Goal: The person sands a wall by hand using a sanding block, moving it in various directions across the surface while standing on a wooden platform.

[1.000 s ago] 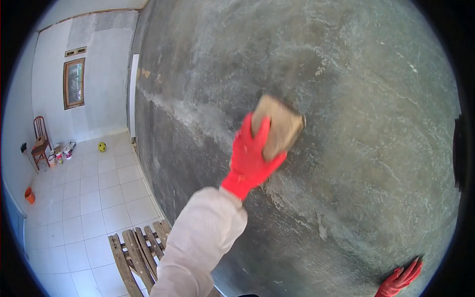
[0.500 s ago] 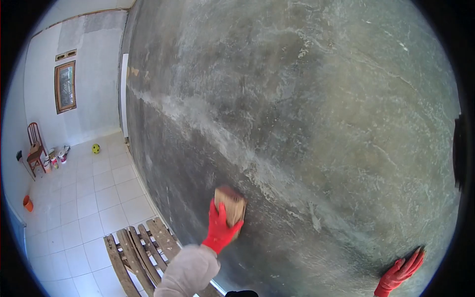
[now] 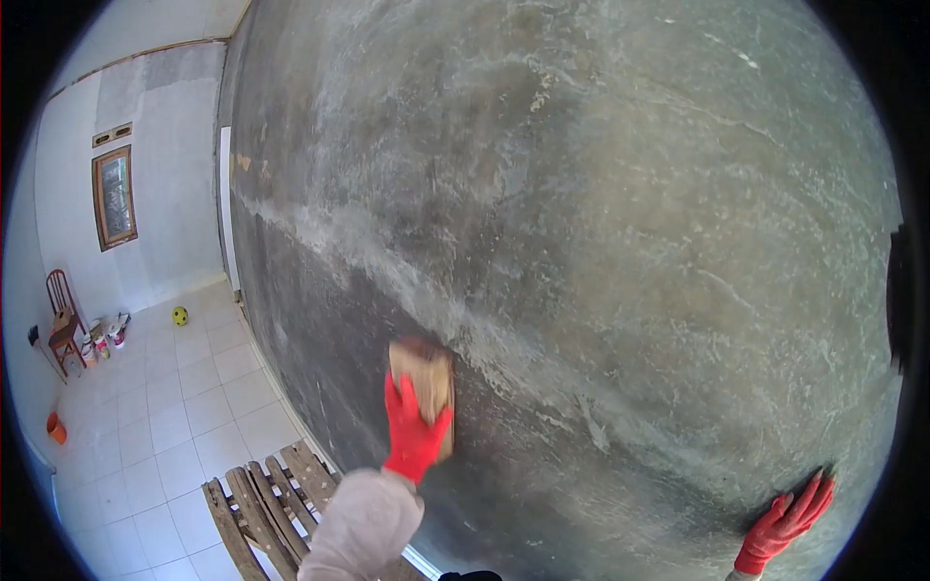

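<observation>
My left hand, in a red glove, grips a pale wooden block by its lower part. The block lies against the dark grey plastered wall, just below a lighter rough streak running across it. Its top edge is reddish and blurred by motion. Low on the far right, my right hand, also red-gloved, rests on the wall with fingers stretched out and holds nothing. The block's face towards the wall is hidden.
A slatted wooden bench stands below my left arm, over a white tiled floor. Farther off are a yellow ball, a chair, several small containers and an orange bucket.
The camera view has turned slightly, so the wall and room appear shifted. My left hand and the block have moved a little up and left in view. My right hand stays on the wall.
</observation>
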The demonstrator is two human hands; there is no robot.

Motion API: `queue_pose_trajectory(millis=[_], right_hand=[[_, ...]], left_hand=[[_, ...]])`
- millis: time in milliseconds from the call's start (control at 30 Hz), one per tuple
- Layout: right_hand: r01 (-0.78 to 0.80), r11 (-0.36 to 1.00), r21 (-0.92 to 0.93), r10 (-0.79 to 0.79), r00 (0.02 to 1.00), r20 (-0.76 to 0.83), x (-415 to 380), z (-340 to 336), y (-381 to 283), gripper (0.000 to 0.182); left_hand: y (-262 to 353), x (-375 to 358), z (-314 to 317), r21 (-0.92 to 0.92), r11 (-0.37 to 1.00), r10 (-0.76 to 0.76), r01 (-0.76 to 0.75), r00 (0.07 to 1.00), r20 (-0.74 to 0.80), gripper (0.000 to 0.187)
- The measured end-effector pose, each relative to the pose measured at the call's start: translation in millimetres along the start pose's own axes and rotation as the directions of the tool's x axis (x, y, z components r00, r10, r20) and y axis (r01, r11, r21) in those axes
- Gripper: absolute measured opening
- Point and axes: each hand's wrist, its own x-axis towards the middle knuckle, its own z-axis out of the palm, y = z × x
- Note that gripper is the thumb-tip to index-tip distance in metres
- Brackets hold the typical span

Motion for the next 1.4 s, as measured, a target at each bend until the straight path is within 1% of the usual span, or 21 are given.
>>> queue_pose_trajectory(millis=[33,67,167,200,267,333,433,500,633,767,800,933,967,1000,1100,1133,1200,1300,1333,1367,1400], right_hand=[[0.004,1.000,0.001,-0.004,1.000,0.012,1,-1,-1,0.052],[0.005,1.000,0.008,-0.005,1.000,0.020,2,-1,-2,0.052],[0.017,1.000,0.006,-0.017,1.000,0.015,2,-1,2,0.053],[0.019,1.000,0.008,-0.019,1.000,0.009,2,-1,2,0.053],[0.015,1.000,0.017,-0.016,1.000,0.007,2,-2,0,0.053],[0.003,1.000,0.010,-0.003,1.000,0.017,1,-2,0,0.053],[-0.017,1.000,-0.006,0.017,0.999,0.029,0,-4,-1,0.053],[-0.036,0.999,-0.013,0.037,0.999,0.027,1,-4,-2,0.053],[-0.047,0.999,0.006,0.047,0.998,0.033,3,-5,-5,0.052],[-0.068,0.996,0.054,0.065,0.997,0.050,0,-10,-12,0.048],[-0.100,0.990,0.100,0.093,0.993,0.072,-4,-14,-21,0.048],[-0.039,0.945,0.326,-0.022,0.983,0.181,-31,-47,-67,0.067],[-0.047,0.927,0.373,-0.037,0.976,0.214,-40,-56,-81,0.075],[-0.053,0.906,0.421,-0.036,0.979,0.203,-46,-65,-96,0.075],[-0.189,0.821,0.539,0.028,0.956,0.292,-59,-95,-142,0.085],[-0.269,0.772,0.575,0.077,0.939,0.336,-66,-101,-158,0.088],[-0.328,0.736,0.592,0.065,0.905,0.421,-83,-112,-184,0.091],[-0.373,0.737,0.564,0.059,0.866,0.496,-125,-111,-223,0.099],[-0.377,0.741,0.556,0.062,0.863,0.502,-126,-108,-229,0.099],[-0.432,0.793,0.429,0.134,0.812,0.568,-125,-103,-233,0.094],[-0.473,0.830,0.296,0.211,0.757,0.619,-122,-97,-232,0.090]], left_hand=[[-13,-42,6,-0.021,0.993,-0.113,0.114,0.992,0.061,0.102],[-15,-66,4,-0.015,0.993,-0.120,0.121,0.990,0.070,0.102],[6,-71,14,-0.066,0.997,0.050,-0.050,0.999,-0.009,0.103],[29,-36,10,-0.062,0.996,0.067,-0.071,0.996,-0.065,0.101],[75,58,-13,-0.008,0.965,0.261,-0.263,0.959,-0.110,0.095],[124,139,-34,0.038,0.930,0.368,-0.366,0.917,-0.153,0.089],[159,187,-41,-0.053,0.947,0.308,-0.318,0.941,-0.137,0.090],[152,176,-34,-0.006,0.953,0.294,-0.303,0.929,-0.223,0.086],[105,23,-4,-0.035,0.972,0.226,-0.231,0.969,-0.097,0.096],[112,-85,16,-0.156,0.948,0.273,-0.277,0.961,-0.047,0.097],[134,-71,9,-0.176,0.945,0.275,-0.278,0.961,-0.038,0.097],[240,49,-12,-0.118,0.902,0.403,-0.416,0.908,-0.115,0.098],[263,77,-14,-0.169,0.870,0.432,-0.463,0.882,-0.187,0.095],[281,95,-17,-0.095,0.877,0.435,-0.470,0.863,-0.258,0.092],[280,78,-8,-0.161,0.876,0.416,-0.455,0.881,-0.226,0.092],[280,49,-11,-0.181,0.880,0.412,-0.439,0.896,-0.168,0.095],[271,-27,-11,-0.231,0.903,0.388,-0.363,0.918,0.075,0.106],[271,-102,1,-0.286,0.882,0.416,-0.375,0.904,0.097,0.098],[278,-113,1,-0.357,0.881,0.381,-0.309,0.912,0.150,0.097],[284,-121,2,-0.422,0.875,0.346,-0.237,0.916,0.204,0.097],[295,-121,0,-0.420,0.890,0.294,-0.174,0.925,0.240,0.084]])
